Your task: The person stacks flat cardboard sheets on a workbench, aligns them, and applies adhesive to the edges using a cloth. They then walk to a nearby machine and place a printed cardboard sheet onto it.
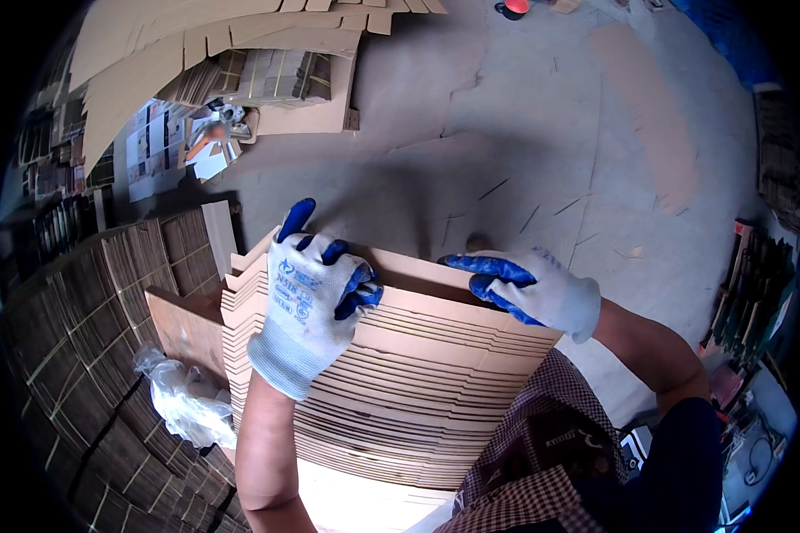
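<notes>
A tall stack of folded brown cardboard sheets (400,355) stands in front of me, its layered edges facing my body. On the stack's left part lies my left hand (311,293), in a white knit glove with blue coated fingers. One finger of it sticks out past the far edge, while the others curl in and press together at the top cardboard sheet (409,268). My right hand (529,289), gloved alike, holds that sheet's right part between thumb and fingers. A dark gap shows in the sheet between the two hands.
Bundles of strapped cardboard (89,311) fill the left side. Beside the stack are a wooden board (187,329) and crumpled clear plastic (187,400). Flat cardboard (151,44) covers bundles at the far left. Thin scraps lie on the concrete floor (542,151). Assorted items line the right.
</notes>
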A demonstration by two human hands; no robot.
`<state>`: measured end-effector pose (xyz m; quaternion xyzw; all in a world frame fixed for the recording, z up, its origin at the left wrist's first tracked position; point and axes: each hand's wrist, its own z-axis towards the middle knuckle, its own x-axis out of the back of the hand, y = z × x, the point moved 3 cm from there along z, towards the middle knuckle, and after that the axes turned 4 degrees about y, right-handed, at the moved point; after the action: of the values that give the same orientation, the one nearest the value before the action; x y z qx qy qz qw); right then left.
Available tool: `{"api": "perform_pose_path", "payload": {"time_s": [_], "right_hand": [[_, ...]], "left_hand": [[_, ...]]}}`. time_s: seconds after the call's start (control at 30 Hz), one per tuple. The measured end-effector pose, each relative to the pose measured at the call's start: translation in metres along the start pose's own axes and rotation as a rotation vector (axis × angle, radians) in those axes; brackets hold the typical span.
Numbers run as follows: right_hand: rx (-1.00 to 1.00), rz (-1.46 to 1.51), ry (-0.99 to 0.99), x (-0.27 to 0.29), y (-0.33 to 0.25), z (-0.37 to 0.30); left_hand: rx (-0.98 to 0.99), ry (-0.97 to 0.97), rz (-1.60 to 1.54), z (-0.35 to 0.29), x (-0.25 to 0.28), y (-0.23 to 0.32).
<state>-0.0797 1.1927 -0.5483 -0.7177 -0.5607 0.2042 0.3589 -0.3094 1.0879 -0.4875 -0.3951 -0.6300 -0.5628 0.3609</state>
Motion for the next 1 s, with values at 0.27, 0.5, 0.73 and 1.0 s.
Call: {"api": "perform_pose_path", "payload": {"time_s": [0.27,0.5,0.73,1.0], "right_hand": [[0.161,0.001,-0.027,0.001,0.005,0.003],[0.124,0.109,-0.042,-0.002,0.007,0.003],[0.211,0.054,0.024,-0.006,0.013,0.004],[0.137,-0.179,-0.079,-0.004,0.002,-0.002]], "left_hand": [[0.026,0.091,-0.096,0.003,-0.011,-0.002],[0.037,0.072,-0.126,0.002,-0.019,-0.009],[-0.053,0.077,-0.173,0.008,-0.025,-0.017],[0.17,0.364,-0.265,-0.004,0.006,-0.008]]}}
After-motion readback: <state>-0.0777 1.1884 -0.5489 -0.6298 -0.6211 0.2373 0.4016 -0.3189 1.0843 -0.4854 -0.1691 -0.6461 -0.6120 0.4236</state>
